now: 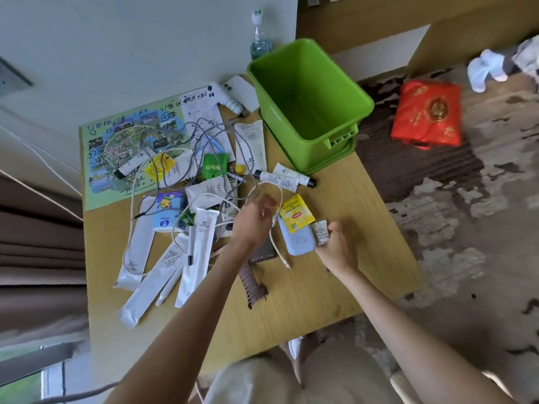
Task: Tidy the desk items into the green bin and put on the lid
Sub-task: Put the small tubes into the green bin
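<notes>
Green bin (309, 91) stands open at the far right corner of the desk (335, 287), on what looks like its lid (329, 161), close to the right edge. The left hand (256, 212) has its grip curled round a white cable (272, 234). The right hand (339, 243) pinches a small white tube (320, 233) beside a blue power bank (300, 240). Bare wood runs along the near and right edges, and clutter fills the left half.

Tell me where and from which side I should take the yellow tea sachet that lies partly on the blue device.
Pinch the yellow tea sachet by its lower corner, coming from the near side. It is flat and thin, but that corner rests on the blue device, probably raised off the desk, so a thumb could slip under.
</notes>
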`<control>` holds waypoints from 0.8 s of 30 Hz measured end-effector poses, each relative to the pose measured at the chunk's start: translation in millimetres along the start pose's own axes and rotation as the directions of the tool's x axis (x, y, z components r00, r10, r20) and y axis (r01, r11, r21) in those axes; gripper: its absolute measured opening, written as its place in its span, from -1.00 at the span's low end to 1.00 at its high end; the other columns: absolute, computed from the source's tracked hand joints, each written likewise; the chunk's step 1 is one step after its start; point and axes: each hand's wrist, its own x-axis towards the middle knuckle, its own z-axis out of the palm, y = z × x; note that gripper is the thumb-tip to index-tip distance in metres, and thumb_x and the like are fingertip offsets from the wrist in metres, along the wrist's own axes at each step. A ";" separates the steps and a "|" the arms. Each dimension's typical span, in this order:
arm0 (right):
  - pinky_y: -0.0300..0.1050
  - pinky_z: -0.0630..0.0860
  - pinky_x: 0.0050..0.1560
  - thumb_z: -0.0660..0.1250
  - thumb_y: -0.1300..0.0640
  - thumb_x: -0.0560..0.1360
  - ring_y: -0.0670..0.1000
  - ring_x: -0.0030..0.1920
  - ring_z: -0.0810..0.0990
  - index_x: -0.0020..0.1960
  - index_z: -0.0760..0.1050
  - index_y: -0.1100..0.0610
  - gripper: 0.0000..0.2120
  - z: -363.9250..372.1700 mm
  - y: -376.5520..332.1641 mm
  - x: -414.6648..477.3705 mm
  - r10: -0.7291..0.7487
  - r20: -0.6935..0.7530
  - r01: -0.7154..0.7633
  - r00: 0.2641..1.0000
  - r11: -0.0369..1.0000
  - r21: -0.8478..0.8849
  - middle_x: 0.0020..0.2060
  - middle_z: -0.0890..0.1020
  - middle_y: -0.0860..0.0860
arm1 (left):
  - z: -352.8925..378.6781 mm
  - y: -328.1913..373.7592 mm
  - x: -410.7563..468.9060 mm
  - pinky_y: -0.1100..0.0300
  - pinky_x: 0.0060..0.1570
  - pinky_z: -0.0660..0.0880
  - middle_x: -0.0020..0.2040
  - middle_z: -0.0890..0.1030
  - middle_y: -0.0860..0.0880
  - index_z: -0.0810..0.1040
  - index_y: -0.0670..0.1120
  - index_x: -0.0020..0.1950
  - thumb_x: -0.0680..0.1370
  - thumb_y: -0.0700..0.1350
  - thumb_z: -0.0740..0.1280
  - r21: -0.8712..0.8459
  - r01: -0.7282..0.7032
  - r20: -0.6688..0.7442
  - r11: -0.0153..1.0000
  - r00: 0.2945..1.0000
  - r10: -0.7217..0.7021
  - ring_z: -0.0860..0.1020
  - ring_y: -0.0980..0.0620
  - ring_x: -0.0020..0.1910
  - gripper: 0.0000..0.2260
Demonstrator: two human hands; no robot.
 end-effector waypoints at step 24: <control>-0.14 0.28 -0.39 0.20 0.17 0.58 0.00 -0.37 0.45 0.27 0.40 0.16 -0.73 -39.7 -76.3 88.0 -0.366 -0.086 0.349 0.927 0.922 -0.169 -0.30 0.53 -0.01 | 18.7 -16.5 118.4 -0.01 0.24 0.32 0.15 0.49 -0.08 0.45 -0.09 0.24 0.50 0.01 0.36 0.481 -0.296 0.302 0.825 0.940 0.160 0.46 -0.10 0.19 -0.64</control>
